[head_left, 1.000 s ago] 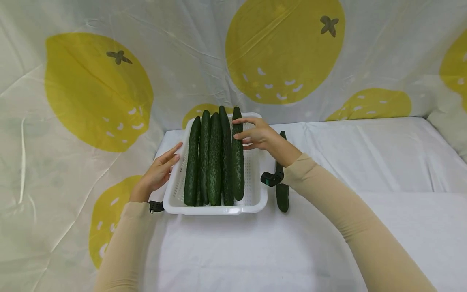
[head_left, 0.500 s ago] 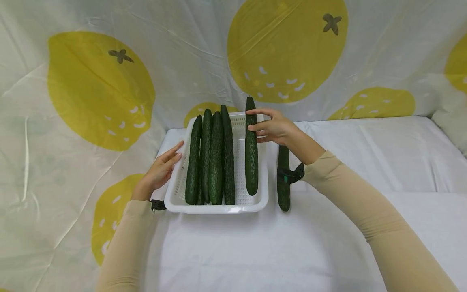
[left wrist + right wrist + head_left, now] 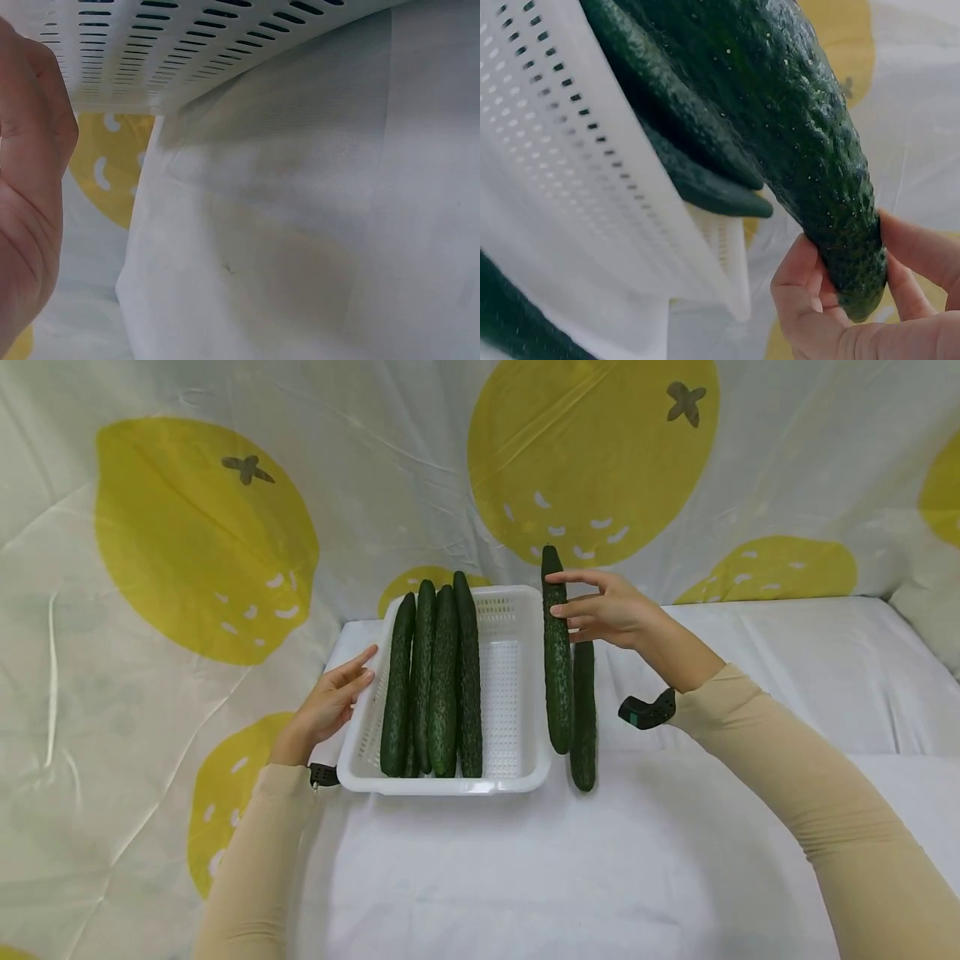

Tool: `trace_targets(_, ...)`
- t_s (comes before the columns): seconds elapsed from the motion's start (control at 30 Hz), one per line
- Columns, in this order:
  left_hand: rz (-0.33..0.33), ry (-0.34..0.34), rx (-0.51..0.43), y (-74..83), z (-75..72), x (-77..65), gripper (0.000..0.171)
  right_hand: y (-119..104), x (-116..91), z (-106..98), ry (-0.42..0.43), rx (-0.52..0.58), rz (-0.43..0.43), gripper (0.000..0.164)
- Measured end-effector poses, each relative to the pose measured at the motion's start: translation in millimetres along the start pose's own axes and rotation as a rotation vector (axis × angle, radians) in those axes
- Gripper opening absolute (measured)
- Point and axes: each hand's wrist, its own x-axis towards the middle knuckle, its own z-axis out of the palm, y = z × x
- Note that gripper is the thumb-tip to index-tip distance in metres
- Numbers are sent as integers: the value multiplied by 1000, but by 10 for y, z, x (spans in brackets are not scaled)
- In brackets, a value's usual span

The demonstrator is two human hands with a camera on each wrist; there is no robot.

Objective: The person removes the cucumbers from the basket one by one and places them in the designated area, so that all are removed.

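In the head view my right hand [image 3: 611, 612] pinches a long dark green cucumber [image 3: 557, 685] near its far end. This cucumber hangs lengthwise just beyond the right rim of the white plastic basket [image 3: 442, 787]. The right wrist view shows the thumb and fingers on both sides of the cucumber's narrow end [image 3: 855, 277]. My left hand [image 3: 326, 706] rests with extended fingers against the basket's left side. Inside the basket several cucumbers [image 3: 444, 693] lie side by side toward the left. Another cucumber [image 3: 583, 735] lies on the table right of the basket, partly covered by the held one.
A white cloth [image 3: 480, 868] covers the table, which reaches far to the right. Behind and on the left hangs a pale curtain with yellow lemon prints [image 3: 210, 543]. The basket's wall [image 3: 195, 45] has rows of slots.
My right hand has lifted the cucumber out of the basket's right part and carried it right, past the rim. The left hand has stayed at the basket's left side.
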Motion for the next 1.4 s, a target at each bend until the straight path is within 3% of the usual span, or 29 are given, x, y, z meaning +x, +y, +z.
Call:
trace_targets(0.17,-25,27,-17,-14,20,-35,57,56,-69,-142,-23,6,-1,57)
trace_targets(0.33,-24,17,-59,-20,30,-50,56,140,-130,-282,-22,-5,9,58)
trace_targets(0.63,-21,3,-51,0,9,-32,56,312,-234,-504,-2,-25,22,59)
trace_targets(1.03,3,-18,-69,8,7,-24,56,614,-254,-690,46,7,68,59)
trace_targets(1.4,10,-5,-58,7,16,-22,57,758,-251,-764,62,-36,94,63)
